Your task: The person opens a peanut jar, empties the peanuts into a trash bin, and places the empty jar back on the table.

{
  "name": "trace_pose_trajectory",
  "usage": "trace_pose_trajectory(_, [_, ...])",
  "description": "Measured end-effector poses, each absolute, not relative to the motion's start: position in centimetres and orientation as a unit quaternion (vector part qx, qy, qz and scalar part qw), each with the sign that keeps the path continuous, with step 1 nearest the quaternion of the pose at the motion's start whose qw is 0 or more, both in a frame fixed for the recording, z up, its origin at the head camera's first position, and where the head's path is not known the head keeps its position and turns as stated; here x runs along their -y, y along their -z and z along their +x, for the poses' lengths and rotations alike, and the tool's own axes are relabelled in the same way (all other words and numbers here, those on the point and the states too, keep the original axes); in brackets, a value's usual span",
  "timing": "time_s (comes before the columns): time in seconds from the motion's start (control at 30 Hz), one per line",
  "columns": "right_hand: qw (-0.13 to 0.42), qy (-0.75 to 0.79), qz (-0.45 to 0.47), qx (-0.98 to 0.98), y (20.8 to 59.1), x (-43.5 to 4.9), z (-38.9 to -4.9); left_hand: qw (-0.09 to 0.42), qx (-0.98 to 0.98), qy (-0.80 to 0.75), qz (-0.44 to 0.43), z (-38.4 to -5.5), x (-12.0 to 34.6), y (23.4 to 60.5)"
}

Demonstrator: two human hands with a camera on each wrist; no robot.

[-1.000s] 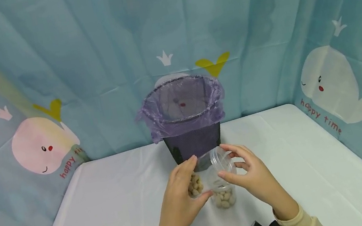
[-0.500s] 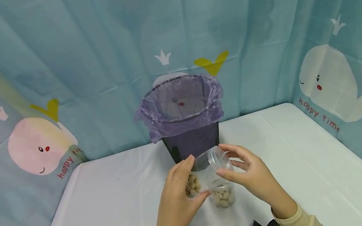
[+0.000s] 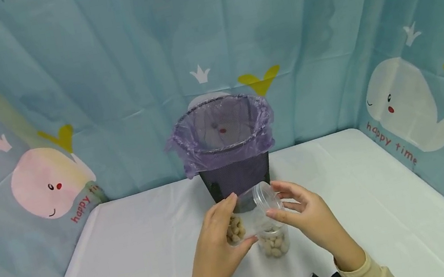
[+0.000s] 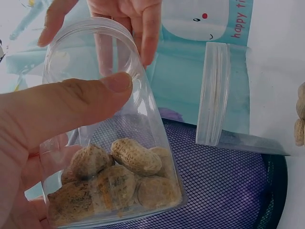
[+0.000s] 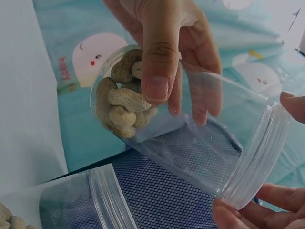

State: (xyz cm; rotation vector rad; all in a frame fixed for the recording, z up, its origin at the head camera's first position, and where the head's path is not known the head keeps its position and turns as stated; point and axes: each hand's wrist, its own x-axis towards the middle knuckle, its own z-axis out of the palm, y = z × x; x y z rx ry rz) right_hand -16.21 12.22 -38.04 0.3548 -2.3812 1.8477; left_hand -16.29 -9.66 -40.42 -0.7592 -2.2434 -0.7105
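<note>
Gripping jar (image 3: 251,218), left hand (image 3: 218,239) curled

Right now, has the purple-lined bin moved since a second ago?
No. In the head view, the bin stands unshifted against the white crown print above.

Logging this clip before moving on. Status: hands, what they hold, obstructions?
Left hand grips tilted clear round plastic jar of tan peanuts; right hand holds its ridged end. Second such jar standing close, possibly in the way.

Mesh bin (image 3: 237,174), blue curtain (image 3: 202,28), white table (image 3: 144,251)
</note>
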Motion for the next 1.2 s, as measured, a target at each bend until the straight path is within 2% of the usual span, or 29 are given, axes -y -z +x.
trace_pose_trajectory(0.2, [0.054,-0.609,0.15,0.777,38.17,-12.25,-16.09,0.332,0.854,0.273,-0.293,-16.33,9.71,40.45])
trace_pose_trajectory(0.47, [0.052,-0.596,0.131,0.79,38.21,-11.97,-16.03,0.332,0.853,0.272,-0.297,-16.26,9.55,40.68])
trace_pose_trajectory(0.83, [0.057,-0.59,0.149,0.792,38.01,-11.97,-15.74,0.325,0.853,0.277,-0.298,-16.15,9.46,40.79])
trace_pose_trajectory(1.2, [0.06,-0.597,0.112,0.792,37.86,-12.0,-15.85,0.328,0.853,0.274,-0.301,-16.32,9.54,40.52])
